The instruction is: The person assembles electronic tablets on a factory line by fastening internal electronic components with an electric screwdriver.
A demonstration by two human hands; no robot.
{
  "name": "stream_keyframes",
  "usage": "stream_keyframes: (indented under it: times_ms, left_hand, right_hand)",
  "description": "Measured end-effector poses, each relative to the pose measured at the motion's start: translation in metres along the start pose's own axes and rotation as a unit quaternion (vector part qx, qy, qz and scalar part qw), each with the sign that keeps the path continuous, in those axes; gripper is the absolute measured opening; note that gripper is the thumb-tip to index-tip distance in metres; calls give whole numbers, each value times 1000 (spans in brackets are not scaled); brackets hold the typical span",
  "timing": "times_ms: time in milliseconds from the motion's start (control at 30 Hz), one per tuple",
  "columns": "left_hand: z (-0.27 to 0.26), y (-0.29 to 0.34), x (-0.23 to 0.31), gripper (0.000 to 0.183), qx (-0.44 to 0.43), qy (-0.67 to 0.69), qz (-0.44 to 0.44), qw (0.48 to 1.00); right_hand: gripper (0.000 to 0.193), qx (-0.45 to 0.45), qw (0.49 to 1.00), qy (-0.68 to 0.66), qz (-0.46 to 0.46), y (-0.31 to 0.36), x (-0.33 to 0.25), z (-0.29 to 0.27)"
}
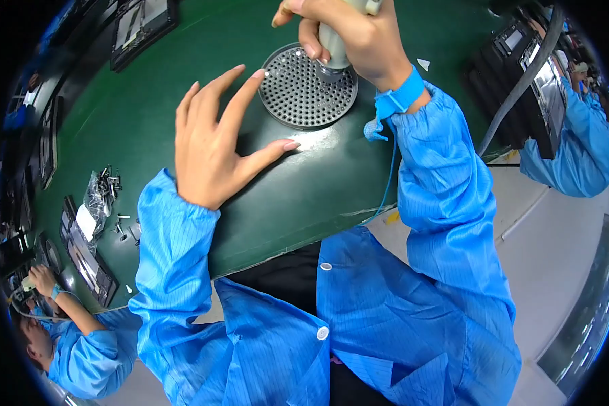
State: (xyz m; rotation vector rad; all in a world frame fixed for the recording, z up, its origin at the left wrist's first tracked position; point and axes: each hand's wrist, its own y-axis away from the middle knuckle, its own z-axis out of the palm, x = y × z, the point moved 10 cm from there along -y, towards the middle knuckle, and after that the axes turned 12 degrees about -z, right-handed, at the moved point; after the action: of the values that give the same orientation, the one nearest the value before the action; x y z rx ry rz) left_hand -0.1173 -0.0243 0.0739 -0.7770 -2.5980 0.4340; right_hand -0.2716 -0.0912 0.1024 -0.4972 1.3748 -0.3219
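A round grey screw tray [307, 101], its face full of small holes, sits on the green work mat. My right hand [369, 37] is wrapped round a pale electric screwdriver [334, 44], whose metal lower end points down over the tray's upper right part. Whether its tip touches a hole or a screw is hidden. My left hand [213, 142] is open beside the tray, fingers spread, with the index fingertip close to its left rim and the thumb below it. Nothing is in this hand. A blue strap [400, 93] with a cord circles my right wrist.
Clear bags with black screws [101, 193] and a dark flat panel [86, 254] lie at left. Another dark device [141, 30] is at the far left. Stacked dark panels [521, 88] and a thick grey cable [524, 81] stand right. Blue-sleeved co-workers are on both sides.
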Motion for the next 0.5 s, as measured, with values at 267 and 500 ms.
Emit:
stream_keyframes:
  times_ms: [267,500]
  left_hand:
    - [-24,39,-29,72,21,8,-54,998]
    - [-49,72,-54,52,58,37,-106,992]
  right_hand:
    - [17,7,1000,-2,-17,1,3,3]
    - [17,6,999,15,-28,2,3,0]
